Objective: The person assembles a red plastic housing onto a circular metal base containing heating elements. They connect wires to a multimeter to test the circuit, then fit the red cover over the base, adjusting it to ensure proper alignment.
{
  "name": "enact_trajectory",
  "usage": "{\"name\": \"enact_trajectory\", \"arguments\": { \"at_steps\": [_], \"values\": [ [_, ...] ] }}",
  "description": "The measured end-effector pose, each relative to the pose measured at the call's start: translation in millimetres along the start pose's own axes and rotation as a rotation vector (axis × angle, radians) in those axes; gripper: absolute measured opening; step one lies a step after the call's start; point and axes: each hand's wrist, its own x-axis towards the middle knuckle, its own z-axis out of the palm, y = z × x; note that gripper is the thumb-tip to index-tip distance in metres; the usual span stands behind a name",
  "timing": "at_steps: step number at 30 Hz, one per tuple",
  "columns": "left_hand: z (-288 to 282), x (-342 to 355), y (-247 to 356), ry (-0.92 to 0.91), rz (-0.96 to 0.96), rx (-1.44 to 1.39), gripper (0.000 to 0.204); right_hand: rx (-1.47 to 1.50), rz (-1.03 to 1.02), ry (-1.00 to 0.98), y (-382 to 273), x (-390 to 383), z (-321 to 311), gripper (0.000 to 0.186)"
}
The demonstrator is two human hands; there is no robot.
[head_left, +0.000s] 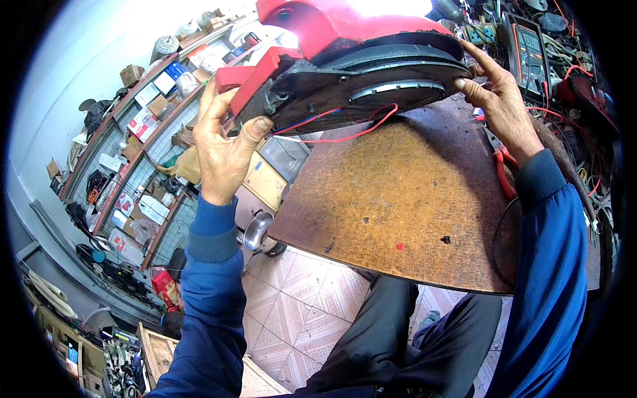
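A bulky red-and-black appliance (312, 93) is held up over the far part of the brown workbench (378, 199), tilted so its black underside shows. That underside carries a round grooved rim and a circular insert. My left hand (225, 146) grips its left corner, thumb on the black plate and fingers behind the red shell. On the right, my right hand (499, 103) pinches the edge of the round rim between thumb and fingers. A loose red wire (358, 134) loops down from the underside, with a blue wire beside it. What kind of appliance it is, I cannot tell.
Red-handled pliers (501, 169) lie at the bench's right side, near my right wrist. Beyond stand a multimeter (527, 50) and tangled cables. A small red scrap (399, 246) and a dark bit (446, 239) lie on the bench. Loaded shelves (142, 139) line the left wall.
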Motion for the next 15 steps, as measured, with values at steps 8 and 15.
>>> {"name": "enact_trajectory", "arguments": {
  "at_steps": [8, 15],
  "values": [
    [0.6, -15.1, 2.4, 0.03, -0.019, -0.017, 0.079, -0.04, -0.039, -0.03, -2.7, -1.5, -6.9, 0.068],
    [9.0, -59.3, 9.7, 0.087, -0.004, 0.104, 0.077, 0.063, 0.1, -0.168, -11.5, -6.8, -19.8, 0.078]
  ]
}}
